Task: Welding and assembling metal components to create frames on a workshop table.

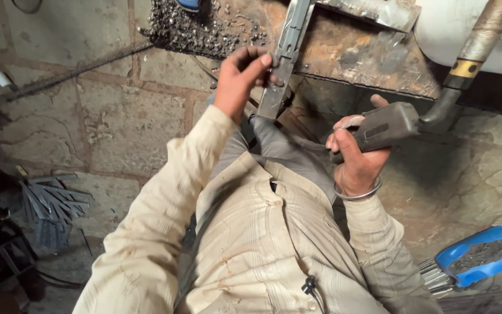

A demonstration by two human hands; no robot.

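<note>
A rusty metal desk (350, 55) is seen at the top, above a stone floor (123, 122). A grey metal strip (283, 55) is laid over the desk's edge, its lower end hanging past it. The strip's lower part is gripped by the left hand (239, 78), fingers (258, 63) clenched around it. A grey tool handle (387, 125), with a hose (477, 46) running up from it, is grasped by the right hand (355, 157), fingers wrapped tight. A blue scoop (483, 256) lies at lower right on the floor.
</note>
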